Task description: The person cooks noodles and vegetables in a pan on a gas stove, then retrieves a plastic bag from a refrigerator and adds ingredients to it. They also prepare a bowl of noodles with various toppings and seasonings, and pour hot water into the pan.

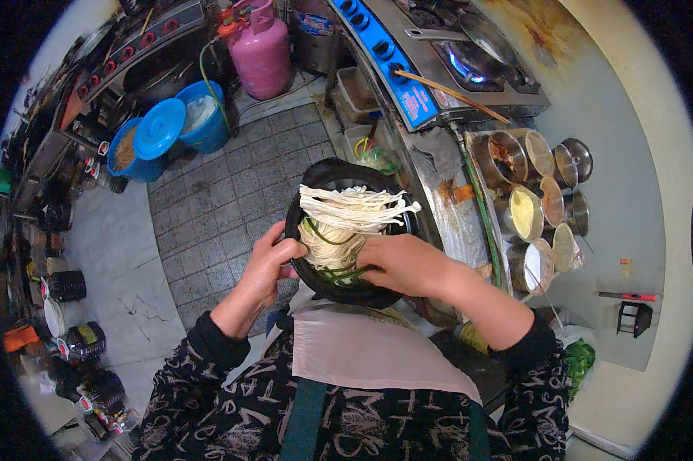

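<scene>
A black bowl [352, 291] with a dark, uneven rim is before my body. Across its far part lies a bundle of enoki mushrooms [352, 207]. Pale noodles [332, 245] fill the nearer part, with dark green strands [323, 233] over and beside them. My left hand [268, 262] grips the bowl's left rim, thumb on top. My right hand [410, 265] reaches in from the right, its fingers down at the noodles and greens; the fingertips are partly hidden, and whether they pinch anything does not show.
At the right are a gas stove [461, 109] with a lit burner, a pan [484, 37], chopsticks [456, 98] and metal seasoning pots [525, 213]. Blue buckets [205, 135] and a pink gas cylinder [260, 55] stand ahead on the left. Bottles [84, 340] line the far left.
</scene>
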